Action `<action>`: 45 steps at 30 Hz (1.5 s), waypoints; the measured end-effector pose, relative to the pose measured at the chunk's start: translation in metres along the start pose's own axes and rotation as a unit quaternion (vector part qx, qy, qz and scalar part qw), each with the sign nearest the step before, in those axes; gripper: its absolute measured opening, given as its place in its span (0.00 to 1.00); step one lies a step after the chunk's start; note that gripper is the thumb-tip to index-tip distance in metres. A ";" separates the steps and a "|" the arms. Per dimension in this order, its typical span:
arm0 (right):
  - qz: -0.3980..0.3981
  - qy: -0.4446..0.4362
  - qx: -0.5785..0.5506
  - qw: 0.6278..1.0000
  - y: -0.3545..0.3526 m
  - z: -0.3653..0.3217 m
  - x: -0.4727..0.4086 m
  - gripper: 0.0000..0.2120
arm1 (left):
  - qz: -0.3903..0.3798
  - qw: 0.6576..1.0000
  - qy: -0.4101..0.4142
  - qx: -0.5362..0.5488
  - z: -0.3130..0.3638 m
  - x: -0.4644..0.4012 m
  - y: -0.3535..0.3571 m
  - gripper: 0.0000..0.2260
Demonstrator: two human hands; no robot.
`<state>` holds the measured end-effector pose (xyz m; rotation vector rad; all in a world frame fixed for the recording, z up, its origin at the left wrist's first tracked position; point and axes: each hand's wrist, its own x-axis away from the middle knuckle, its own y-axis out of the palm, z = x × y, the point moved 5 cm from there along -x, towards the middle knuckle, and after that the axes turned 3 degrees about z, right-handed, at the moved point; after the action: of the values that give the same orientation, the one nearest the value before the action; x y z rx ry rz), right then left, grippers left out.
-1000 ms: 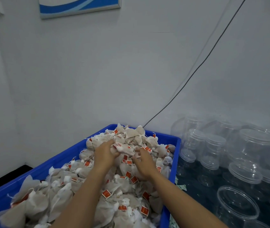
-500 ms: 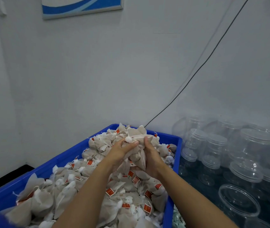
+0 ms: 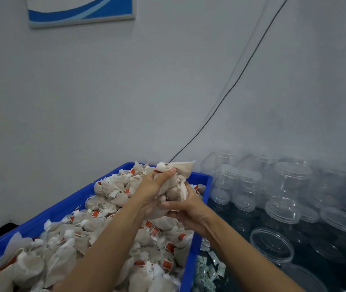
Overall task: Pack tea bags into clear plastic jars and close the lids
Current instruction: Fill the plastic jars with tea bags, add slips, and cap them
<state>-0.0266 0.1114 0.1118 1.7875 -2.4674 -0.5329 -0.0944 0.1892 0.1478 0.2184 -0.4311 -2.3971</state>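
— Both hands have come up out of the heap since a second ago, when they were down among the bags; now a bundle of tea bags sits clear above the pile, over the far right part of the blue crate.

— How are they holding it?

— Left hand lies over the top, fingers curled round the upper bags. Right hand cups from below, fingers wrapped round the underside. Between them the bundle is clamped.

— So which step is that?

— Gathering a load, I'd judge. Nothing has reached a jar yet. Next comes a carry to the right, to the open jar just beside the crate, its mouth facing up with no lid on.

— Any trouble there?

— The bags are soft, limp paper pouches, pale beige, puffy and irregular, with thin white strings and small red tags. Strings may snag neighbours in the heap, and a loose pouch could slip out between the palms.

— And the jars?

— Clear, rigid, round plastic; the lidded jars are stacked against the wall. Small pale green sachets lie between crate and jars.
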 end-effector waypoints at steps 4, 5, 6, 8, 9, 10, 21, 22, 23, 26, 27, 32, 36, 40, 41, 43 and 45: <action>0.081 -0.013 0.055 0.995 -0.015 -0.025 0.030 0.35 | -0.001 0.997 -0.002 0.083 0.003 0.011 0.045 0.09; 0.103 -0.014 0.063 0.993 -0.021 -0.032 0.037 0.33 | 0.006 0.995 0.001 0.095 0.004 0.013 0.055 0.10; 0.123 -0.013 0.065 0.990 -0.027 -0.038 0.044 0.30 | 0.015 0.994 0.005 0.106 0.005 0.015 0.066 0.11; 0.159 -0.010 0.059 0.985 -0.040 -0.051 0.061 0.25 | 0.019 0.994 0.023 0.108 0.007 0.018 0.086 0.11; 0.174 -0.011 0.060 0.983 -0.048 -0.058 0.070 0.22 | 0.016 0.995 0.033 0.097 0.008 0.019 0.097 0.10; 0.187 -0.014 0.067 0.980 -0.056 -0.065 0.080 0.20 | 0.016 0.996 0.037 0.078 0.007 0.020 0.106 0.08; 0.285 0.006 0.290 0.913 -0.136 -0.111 0.161 0.22 | 0.002 0.997 0.039 -0.060 -0.036 0.023 0.172 0.09; 0.289 0.006 0.312 0.905 -0.141 -0.113 0.165 0.22 | 0.006 0.996 0.045 -0.070 -0.038 0.022 0.175 0.11; 0.292 0.004 0.327 0.899 -0.146 -0.114 0.169 0.23 | 0.009 0.996 0.048 -0.076 -0.040 0.021 0.177 0.13; 0.319 -0.013 0.332 0.888 -0.160 -0.111 0.177 0.20 | 0.004 0.996 0.042 -0.083 -0.042 0.017 0.179 0.18; 0.331 -0.021 0.328 0.884 -0.164 -0.109 0.179 0.18 | 0.000 0.996 0.041 -0.084 -0.044 0.016 0.179 0.18; 0.301 -0.039 0.374 0.876 -0.164 -0.093 0.179 0.09 | -0.008 0.996 0.045 -0.077 -0.047 0.012 0.171 0.12; 0.275 -0.044 0.518 0.809 -0.158 -0.086 0.171 0.12 | -0.046 0.997 0.021 -0.055 -0.051 0.012 0.162 0.13; 0.299 -0.107 0.399 0.860 -0.151 -0.101 0.162 0.10 | -0.108 0.990 -0.003 -0.091 -0.061 0.016 0.159 0.16; 0.278 -0.102 0.374 0.879 -0.147 -0.101 0.159 0.10 | -0.126 0.987 -0.007 -0.099 -0.063 0.018 0.160 0.16; 0.250 -0.095 0.352 0.897 -0.141 -0.098 0.154 0.11 | -0.151 0.982 -0.013 -0.113 -0.067 0.021 0.160 0.16; 0.263 -0.093 0.349 0.895 -0.139 -0.096 0.153 0.11 | -0.151 0.980 -0.010 -0.127 -0.070 0.022 0.158 0.15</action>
<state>0.0726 -0.0925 0.1350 1.0910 -3.3791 0.2816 0.0024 0.0449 0.1386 0.1514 -0.1009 -2.7233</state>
